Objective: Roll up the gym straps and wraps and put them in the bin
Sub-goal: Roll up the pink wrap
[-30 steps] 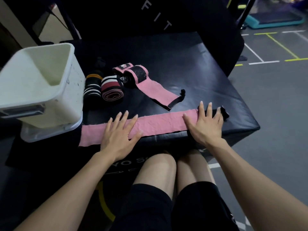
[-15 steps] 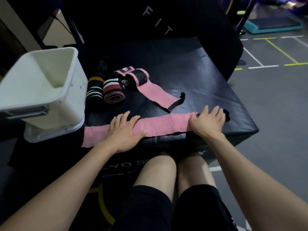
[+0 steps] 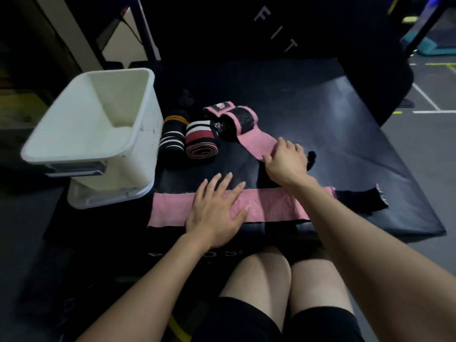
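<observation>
- Lying flat along near edge of black padded surface [image 3: 345,114]: pink wrap [image 3: 271,206], unrolled.
- Pressing it down, fingers spread: left hand [image 3: 217,208].
- Having left that wrap's end, now pinching second pink wrap [image 3: 256,141]: right hand [image 3: 287,161].
- Waiting empty at left: white bin [image 3: 98,134]; rolling barely started.

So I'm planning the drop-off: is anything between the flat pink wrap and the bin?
Nothing visible blocks it. The flat pink wrap lies under the left hand, its left end right by the white bin, whose top is open. The rolled wraps sit farther back, beside the bin.
</observation>
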